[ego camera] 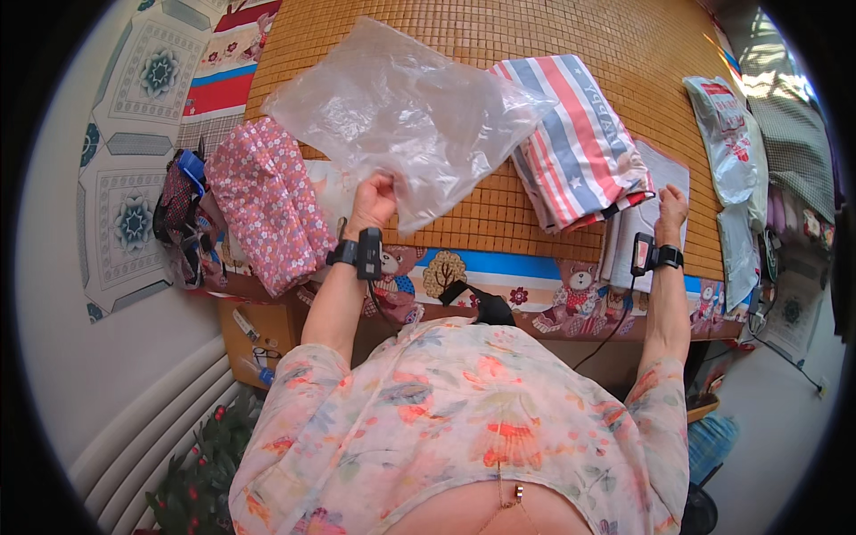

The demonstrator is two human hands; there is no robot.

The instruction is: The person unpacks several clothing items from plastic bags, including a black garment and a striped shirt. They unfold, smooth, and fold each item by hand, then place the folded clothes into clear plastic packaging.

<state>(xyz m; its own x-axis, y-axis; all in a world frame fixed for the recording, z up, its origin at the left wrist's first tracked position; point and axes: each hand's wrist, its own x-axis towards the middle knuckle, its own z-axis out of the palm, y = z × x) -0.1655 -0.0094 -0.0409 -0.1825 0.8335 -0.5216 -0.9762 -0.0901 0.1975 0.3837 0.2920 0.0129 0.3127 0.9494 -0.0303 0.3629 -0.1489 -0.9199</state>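
Observation:
My left hand [376, 200] pinches the lower edge of a clear plastic bag [408, 107]. The bag spreads out flat beyond the hand, its right corner lapping onto a folded striped fabric [568, 140] with stars and lettering. My right hand [673, 208] is over the right edge of a folded light grey cloth [652, 234], fingers curled; whether they grip the cloth cannot be made out. That grey cloth lies partly under the striped fabric. Left of my left hand rests a folded pink floral fabric [267, 200], with a pale printed cloth [329, 194] beside it, partly under the bag.
A bamboo mat [455, 224] covers the bed, over a sheet printed with bears [495, 267]. Packed plastic bags [725, 140] line the right edge. A dark bundle with a blue clip [184, 207] sits at far left. Cables hang from both wrist devices [370, 253].

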